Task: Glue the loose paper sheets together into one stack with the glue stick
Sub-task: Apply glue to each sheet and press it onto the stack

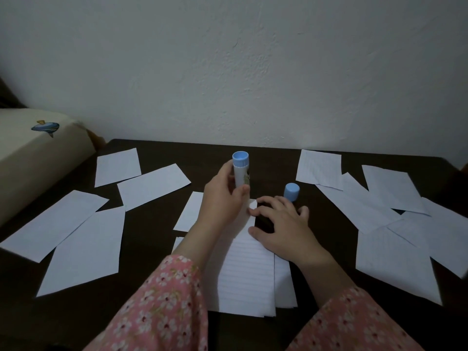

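Pink floral sleeves (pixel 162 305) enter from the near edge, both forearms reaching over a lined stack of sheets (pixel 245 274) lying on the dark tabletop (pixel 324 244). Right hand (pixel 281 224) rests palm-down at the stack's far end, fingers spread and fairly straight, pressing the top sheet flat; grip released, nothing held. Left hand (pixel 222 198), just beyond and beside it, has its grip closed around the glue stick (pixel 241 171), thumb and fingers wrapped on the white barrel, blue base pointing up, working end down toward the paper's far corner. Blue cap (pixel 291 191) lies on the tabletop just past the right hand. Judgement: glue is being applied at the far edge. To do it well, keep the right hand pinning the sheet, run the stick along the edges and corners, then lay the next sheet square. Loose sheets (pixel 152 184) lie scattered left, more sheets (pixel 379 198) overlap right.
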